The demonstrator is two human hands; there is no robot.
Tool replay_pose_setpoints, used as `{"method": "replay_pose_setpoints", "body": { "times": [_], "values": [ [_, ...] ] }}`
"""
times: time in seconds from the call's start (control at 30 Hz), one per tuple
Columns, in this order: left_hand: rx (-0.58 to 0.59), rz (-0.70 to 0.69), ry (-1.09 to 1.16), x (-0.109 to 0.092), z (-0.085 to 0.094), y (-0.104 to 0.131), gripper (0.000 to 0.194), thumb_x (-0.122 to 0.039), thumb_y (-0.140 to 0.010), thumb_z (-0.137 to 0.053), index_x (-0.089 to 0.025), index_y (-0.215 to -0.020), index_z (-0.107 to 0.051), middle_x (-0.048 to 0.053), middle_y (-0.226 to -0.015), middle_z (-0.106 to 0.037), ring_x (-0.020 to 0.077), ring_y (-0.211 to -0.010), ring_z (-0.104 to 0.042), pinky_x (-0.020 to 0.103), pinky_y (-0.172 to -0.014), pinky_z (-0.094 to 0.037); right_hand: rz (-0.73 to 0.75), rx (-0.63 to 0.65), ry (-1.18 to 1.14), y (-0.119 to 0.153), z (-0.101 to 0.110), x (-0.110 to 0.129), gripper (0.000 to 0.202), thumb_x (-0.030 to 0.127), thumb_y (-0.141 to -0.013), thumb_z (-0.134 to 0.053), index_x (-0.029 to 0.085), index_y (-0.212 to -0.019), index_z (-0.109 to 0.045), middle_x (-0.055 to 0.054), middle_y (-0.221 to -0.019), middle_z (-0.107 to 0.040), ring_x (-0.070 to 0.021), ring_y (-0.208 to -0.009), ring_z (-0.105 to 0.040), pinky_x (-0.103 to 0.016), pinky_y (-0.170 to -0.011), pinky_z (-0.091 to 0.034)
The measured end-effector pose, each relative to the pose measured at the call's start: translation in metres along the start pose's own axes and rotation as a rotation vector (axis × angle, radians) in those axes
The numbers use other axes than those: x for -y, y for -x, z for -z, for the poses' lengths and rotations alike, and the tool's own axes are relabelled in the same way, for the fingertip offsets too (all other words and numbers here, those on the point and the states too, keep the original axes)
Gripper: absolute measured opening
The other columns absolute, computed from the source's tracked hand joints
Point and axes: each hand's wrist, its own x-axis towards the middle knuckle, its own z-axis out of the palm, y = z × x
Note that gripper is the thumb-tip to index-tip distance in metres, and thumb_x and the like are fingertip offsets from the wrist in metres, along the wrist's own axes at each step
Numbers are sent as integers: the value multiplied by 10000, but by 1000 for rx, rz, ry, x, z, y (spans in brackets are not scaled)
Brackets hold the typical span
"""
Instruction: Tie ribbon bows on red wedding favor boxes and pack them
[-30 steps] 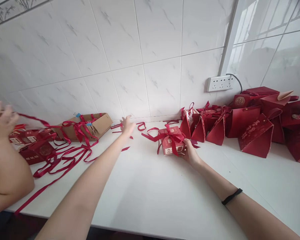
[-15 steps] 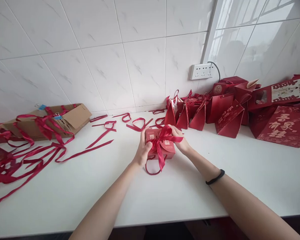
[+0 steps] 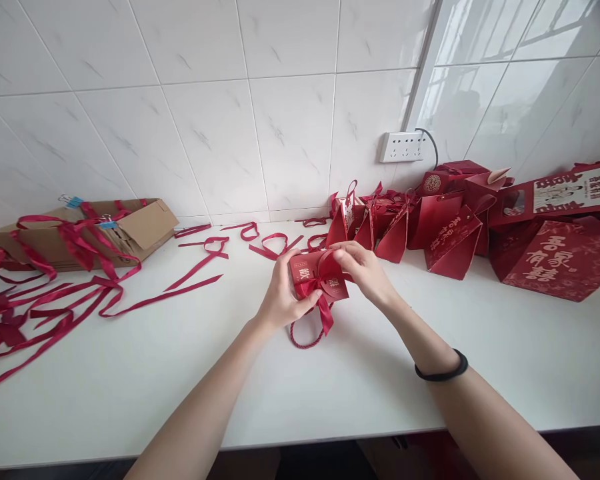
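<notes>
the left hand (image 3: 283,293) is wrapped around the left end of the red gift box (image 3: 304,267), its fingers closed on the box with the thumb laid over the near edge by the knot of the ribbon bow (image 3: 327,266). the box lies between the two hands, its longer side seeming to run left to right with a slight drop toward the right. a rope handle (image 3: 306,345) loops from its near side toward the person. the right hand (image 3: 366,270) is the nearer one to the bow's far loop: its fingers are bent narrow there, touching the ribbon from the right, though i cannot tell whether they pinch it. nor can i tell whether the box rests fully on the white surface (image 3: 260,400).

along that surface, from the left, long ribbons (image 3: 70,327) lie in a tangle before a cardboard carton (image 3: 147,230) with blue clips (image 3: 108,224); then come short ribbon loops (image 3: 275,253) beyond the box, then a row of red paper bags (image 3: 395,233) and a larger printed bag (image 3: 560,257). behind stands a tiled wall (image 3: 195,127), with a socket strip (image 3: 403,147) above the bags.
</notes>
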Motion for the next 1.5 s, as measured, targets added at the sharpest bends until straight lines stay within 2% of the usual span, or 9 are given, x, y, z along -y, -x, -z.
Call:
{"method": "replay_pose_setpoints", "body": {
  "times": [0.07,0.17,0.37,0.47,0.7,0.87,1.07,1.3,1.5],
  "values": [
    [8,5,4,0,0,0,744,-332,-713,-704,-229,-1323,-292,146,-1352,-421,298,-1243,-455,499,-1024,-412,32,-17,146,3,-1,4,306,476,-790,-579,188,-728,-662,-75,-1091,-633,-234,-1011,-584,-358,-866,-461],
    [-55,18,20,1,-2,0,766,-365,-718,-711,-241,-1334,-272,149,-1403,-351,292,-1306,-385,499,-1064,-370,30,-2,125,3,-5,3,229,370,-822,-539,202,-812,-694,-63,-1105,-648,-224,-1020,-591,-369,-890,-453],
    [-284,74,108,3,-3,0,473,-410,-722,-712,-253,-1077,-440,109,-1346,-368,271,-1341,-324,441,-1006,-426,-119,-8,-124,-2,-12,-11,365,454,-748,-647,178,-983,-690,-88,-997,-713,-251,-901,-663,-400,-808,-528],
    [-314,166,170,2,-2,-1,316,-458,-767,-651,-231,-925,-496,90,-1284,-435,259,-1304,-370,435,-1004,-418,-110,21,-196,-2,-14,-14,357,438,-731,-665,165,-961,-697,-82,-1006,-720,-247,-913,-674,-382,-814,-541],
    [-396,336,265,-12,-2,-4,310,-501,-771,-626,-205,-793,-536,84,-1239,-473,264,-1243,-434,414,-1002,-413,-14,-8,-94,-1,-18,-17,233,392,-756,-645,191,-850,-717,-88,-1179,-654,-265,-1043,-627,-392,-867,-518],
    [-429,333,268,-15,-4,-4,310,-502,-778,-602,-201,-794,-532,87,-1244,-473,258,-1233,-440,387,-990,-417,56,-17,-33,2,-19,-16,175,356,-786,-618,205,-826,-698,-93,-1229,-620,-255,-1122,-582,-401,-916,-480],
    [-507,320,286,-12,-3,-4,154,-348,-788,-600,-209,-806,-535,78,-1277,-492,245,-1276,-410,395,-1033,-363,75,-38,-54,3,-21,-18,181,378,-792,-613,205,-780,-668,-91,-1222,-614,-250,-1053,-611,-399,-866,-499],
    [-277,246,426,-2,9,-7,314,-481,-782,-597,-204,-648,-533,82,-1318,-508,323,-1314,-370,458,-1034,-344,-14,-82,-155,0,-20,-23,279,471,-770,-631,194,-802,-650,-96,-1230,-607,-220,-967,-643,-354,-820,-528],
    [-316,344,360,-7,12,-11,285,-442,-757,-648,-204,-692,-504,76,-1260,-508,287,-1278,-405,454,-1057,-305,5,-78,-124,-1,-19,-21,268,456,-770,-620,195,-817,-659,-93,-1190,-629,-234,-1015,-622,-385,-880,-502]
  ]
}}
